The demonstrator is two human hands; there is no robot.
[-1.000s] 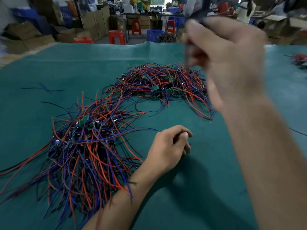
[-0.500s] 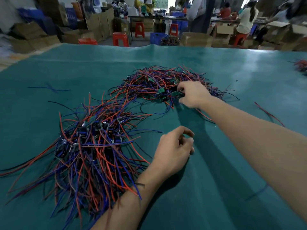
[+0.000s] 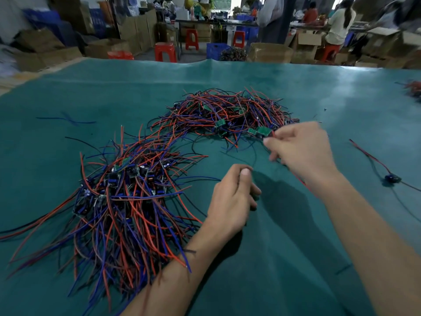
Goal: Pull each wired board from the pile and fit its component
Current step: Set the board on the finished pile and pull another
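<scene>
The right hand [image 3: 300, 147] pinches a small green board [image 3: 264, 131] at the near edge of the far pile [image 3: 227, 115] of red and blue wires.
The left hand [image 3: 232, 199] rests on the green tabletop [image 3: 296, 258] with its fingers curled; I cannot tell if it holds something. A second, bigger pile [image 3: 123, 197] lies left of it, touching the left forearm. One single wired part [image 3: 391, 178] lies apart on the right side.

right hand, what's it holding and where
The right hand pinches a small green board by its near edge, at the far pile.
</scene>
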